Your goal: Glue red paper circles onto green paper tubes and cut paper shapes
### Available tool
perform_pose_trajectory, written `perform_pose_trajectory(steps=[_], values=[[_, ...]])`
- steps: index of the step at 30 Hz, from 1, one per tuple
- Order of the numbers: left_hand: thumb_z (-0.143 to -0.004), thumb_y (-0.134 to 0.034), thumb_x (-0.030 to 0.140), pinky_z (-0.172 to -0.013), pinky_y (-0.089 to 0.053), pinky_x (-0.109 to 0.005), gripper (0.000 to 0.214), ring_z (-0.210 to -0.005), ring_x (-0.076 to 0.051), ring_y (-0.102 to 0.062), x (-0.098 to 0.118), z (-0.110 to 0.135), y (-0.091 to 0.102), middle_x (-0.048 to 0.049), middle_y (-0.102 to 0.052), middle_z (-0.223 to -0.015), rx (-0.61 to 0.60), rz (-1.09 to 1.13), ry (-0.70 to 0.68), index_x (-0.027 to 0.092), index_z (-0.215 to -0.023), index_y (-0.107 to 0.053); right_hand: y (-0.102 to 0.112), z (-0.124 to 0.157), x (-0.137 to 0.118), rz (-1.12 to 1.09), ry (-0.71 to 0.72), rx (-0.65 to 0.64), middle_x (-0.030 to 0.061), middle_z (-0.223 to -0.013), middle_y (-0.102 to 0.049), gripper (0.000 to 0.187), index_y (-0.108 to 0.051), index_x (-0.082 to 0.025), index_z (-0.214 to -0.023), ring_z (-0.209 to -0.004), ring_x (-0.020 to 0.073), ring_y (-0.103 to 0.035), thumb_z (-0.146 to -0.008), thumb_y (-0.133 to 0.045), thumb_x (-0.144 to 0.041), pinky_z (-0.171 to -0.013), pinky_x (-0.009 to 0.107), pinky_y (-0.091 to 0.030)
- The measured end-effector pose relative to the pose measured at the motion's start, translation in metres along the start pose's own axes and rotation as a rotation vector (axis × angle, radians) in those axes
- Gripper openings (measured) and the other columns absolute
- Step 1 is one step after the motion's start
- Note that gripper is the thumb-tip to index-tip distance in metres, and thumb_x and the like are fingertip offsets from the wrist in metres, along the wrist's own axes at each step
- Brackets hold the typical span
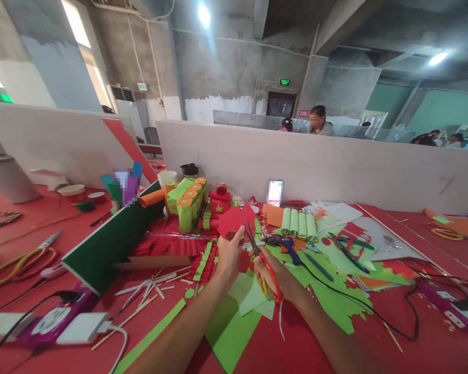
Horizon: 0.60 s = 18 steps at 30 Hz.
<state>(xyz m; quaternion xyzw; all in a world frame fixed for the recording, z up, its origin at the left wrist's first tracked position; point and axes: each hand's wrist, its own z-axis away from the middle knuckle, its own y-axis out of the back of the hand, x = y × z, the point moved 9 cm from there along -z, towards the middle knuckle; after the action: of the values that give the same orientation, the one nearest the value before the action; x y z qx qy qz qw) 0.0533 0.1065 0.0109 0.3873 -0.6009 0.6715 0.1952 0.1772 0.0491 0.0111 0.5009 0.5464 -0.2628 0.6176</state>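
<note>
My left hand point(230, 255) pinches a piece of red paper point(231, 220) between thumb and fingers, holding it up above the worktable. In my right hand point(276, 271) is a pair of scissors point(253, 241) with red and yellow handles. The blades point up and away from me, against the right edge of the red paper; whether they are cutting into it I cannot tell. Under my hands lie pale green sheets point(249, 293) and a brighter green sheet point(232, 332). Just beyond stands a green paper model point(187, 200) with orange tops, beside red rolls with green stars point(218, 209).
A blue glue gun point(290, 249) with a black cord, green-handled pliers point(351, 253) and light green paper rolls point(298, 224) lie at right. Thin sticks point(150, 296), a green board point(113, 244) and a purple power strip point(56, 317) are at left. A white partition point(226, 150) stands behind.
</note>
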Motion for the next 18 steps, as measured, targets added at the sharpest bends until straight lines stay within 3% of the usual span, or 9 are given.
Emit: perform_pose_trajectory(steps=[3,7,18], values=[[-0.054,-0.087,0.037,-0.057,-0.045,-0.024,0.041,-0.056,-0.010,-0.056,-0.004,0.006,-0.003,0.0028,-0.059,-0.066,-0.005,-0.014,0.043,0.016,-0.071,-0.057,0.000,-0.003,0.001,-0.049,0.042,0.039,-0.0025,-0.071,-0.049,0.043,-0.049,-0.023,-0.099,-0.057,0.0133,-0.050,-0.094,-0.040,-0.064,-0.054,0.026,-0.042],[-0.054,-0.087,0.042,-0.050,-0.044,-0.023,0.045,-0.058,-0.012,-0.058,-0.011,0.010,-0.005,0.0001,-0.061,-0.070,-0.031,-0.029,0.109,0.016,-0.076,-0.058,-0.001,-0.005,0.002,-0.091,0.059,0.056,-0.0027,-0.070,-0.048,0.045,-0.049,-0.023,-0.110,-0.057,0.0135,-0.049,-0.094,-0.039,-0.064,-0.055,0.026,-0.043],[-0.058,-0.085,0.047,-0.050,-0.047,-0.023,0.046,-0.057,-0.011,-0.056,-0.011,0.013,-0.006,-0.0009,-0.060,-0.072,-0.042,-0.056,0.099,0.015,-0.083,-0.061,-0.002,-0.006,0.005,-0.076,0.036,0.051,-0.0035,-0.068,-0.048,0.047,-0.047,-0.022,-0.116,-0.055,0.0136,-0.050,-0.094,-0.040,-0.064,-0.053,0.026,-0.041]])
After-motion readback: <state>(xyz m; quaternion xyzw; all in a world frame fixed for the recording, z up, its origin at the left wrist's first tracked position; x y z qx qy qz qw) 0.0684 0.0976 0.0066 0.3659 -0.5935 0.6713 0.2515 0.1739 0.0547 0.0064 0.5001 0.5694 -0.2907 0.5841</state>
